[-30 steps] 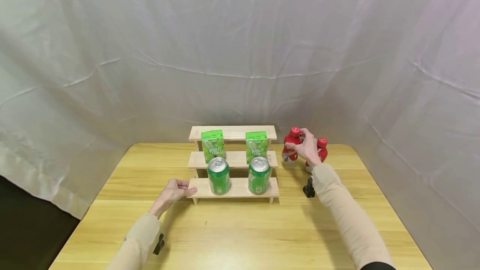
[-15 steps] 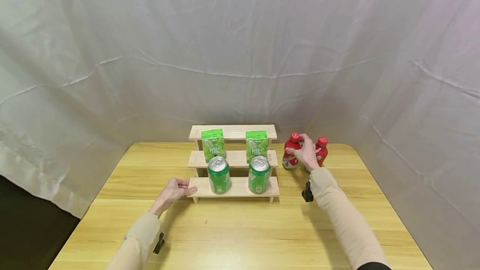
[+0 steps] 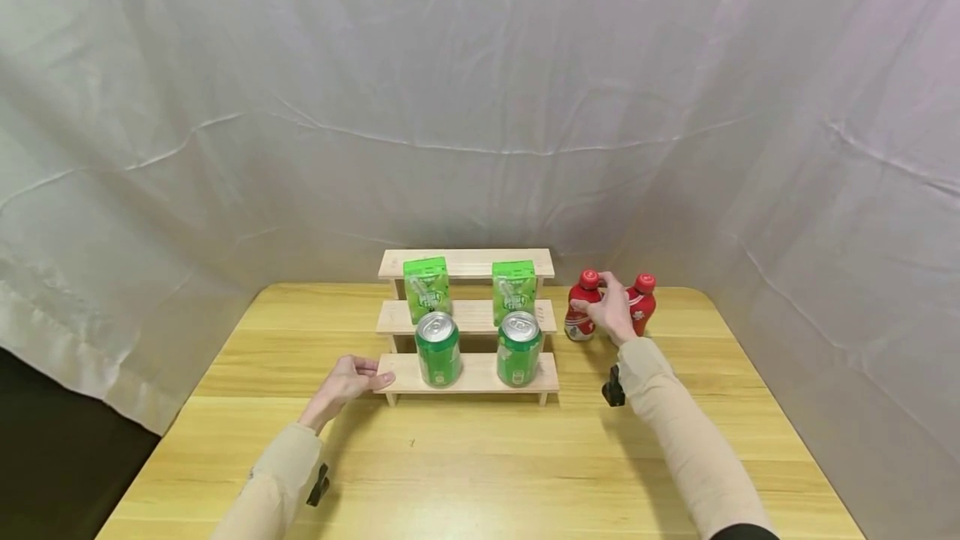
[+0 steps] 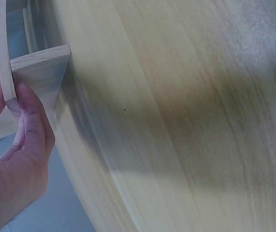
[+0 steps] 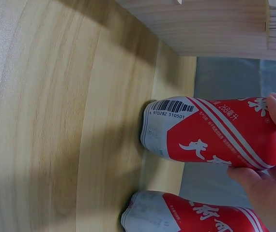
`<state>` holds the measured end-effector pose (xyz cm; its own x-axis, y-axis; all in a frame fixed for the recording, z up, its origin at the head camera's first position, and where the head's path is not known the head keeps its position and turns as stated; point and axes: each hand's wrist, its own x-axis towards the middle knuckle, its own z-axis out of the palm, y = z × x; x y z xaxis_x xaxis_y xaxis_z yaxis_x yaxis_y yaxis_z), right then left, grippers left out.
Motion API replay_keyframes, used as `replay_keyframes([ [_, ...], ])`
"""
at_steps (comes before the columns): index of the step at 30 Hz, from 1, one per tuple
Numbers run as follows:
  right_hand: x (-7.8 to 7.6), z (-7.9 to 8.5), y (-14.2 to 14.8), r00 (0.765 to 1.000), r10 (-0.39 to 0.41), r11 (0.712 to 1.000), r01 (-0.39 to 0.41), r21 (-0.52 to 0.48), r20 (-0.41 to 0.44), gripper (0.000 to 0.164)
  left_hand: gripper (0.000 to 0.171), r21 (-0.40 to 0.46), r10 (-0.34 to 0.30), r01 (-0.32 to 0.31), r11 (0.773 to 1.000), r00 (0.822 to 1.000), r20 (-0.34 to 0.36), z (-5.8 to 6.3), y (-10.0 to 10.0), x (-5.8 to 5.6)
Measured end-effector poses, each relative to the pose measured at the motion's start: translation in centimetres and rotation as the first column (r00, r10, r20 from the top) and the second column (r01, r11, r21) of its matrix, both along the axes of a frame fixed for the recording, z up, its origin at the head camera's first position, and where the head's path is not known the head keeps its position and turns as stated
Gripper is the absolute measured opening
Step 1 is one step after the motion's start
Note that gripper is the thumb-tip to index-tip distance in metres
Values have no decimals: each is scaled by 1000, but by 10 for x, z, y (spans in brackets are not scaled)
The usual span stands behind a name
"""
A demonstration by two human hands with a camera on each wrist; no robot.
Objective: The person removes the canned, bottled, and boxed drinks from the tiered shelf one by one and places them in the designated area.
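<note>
My right hand (image 3: pixel 611 308) grips the upper part of a red and white bottle (image 3: pixel 584 307) with a red cap, just right of the wooden tiered shelf (image 3: pixel 468 382). In the right wrist view the bottle (image 5: pixel 210 130) has its base at the tabletop, with the thumb and fingers around its upper body. A second red bottle (image 3: pixel 641 303) stands to its right, partly behind the hand. My left hand (image 3: pixel 347 383) pinches the left end of the lowest shelf board; in the left wrist view that board (image 4: pixel 5 63) lies between thumb and fingers.
Two green drink cans (image 3: pixel 438 350) stand on the bottom tier. On the middle tier are two green juice cartons (image 3: pixel 427 288). The wood-grain table (image 3: pixel 480 473) is bounded by a grey curtain (image 3: pixel 480 107) at the back and sides.
My right hand has lowered the gripped bottle and brought it slightly nearer, showing more of the second bottle. My left hand keeps its hold on the shelf.
</note>
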<state>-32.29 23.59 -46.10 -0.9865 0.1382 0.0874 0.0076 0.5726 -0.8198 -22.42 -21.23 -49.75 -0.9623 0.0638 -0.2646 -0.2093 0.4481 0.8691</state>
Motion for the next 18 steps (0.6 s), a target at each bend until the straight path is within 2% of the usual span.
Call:
replay_keyframes([
  [4,0,-1,0,1000,4,1000,-4,-4,-1,62,64,10,-30,30,999,999,-23,-1,-2,-1],
  [9,0,1,0,1000,2,1000,-2,29,-1,66,53,-9,11,-11,1000,1000,5,0,3,0],
  [12,1,3,-1,1000,5,999,-4,52,-14,72,53,-12,13,-13,1000,1000,2,1,3,0],
  [15,5,8,-4,996,19,999,-14,52,-91,73,54,-13,17,-16,1000,1000,4,1,4,0],
  [18,10,15,-12,982,31,999,-27,27,-184,66,54,-10,13,-13,1000,1000,2,2,4,0],
])
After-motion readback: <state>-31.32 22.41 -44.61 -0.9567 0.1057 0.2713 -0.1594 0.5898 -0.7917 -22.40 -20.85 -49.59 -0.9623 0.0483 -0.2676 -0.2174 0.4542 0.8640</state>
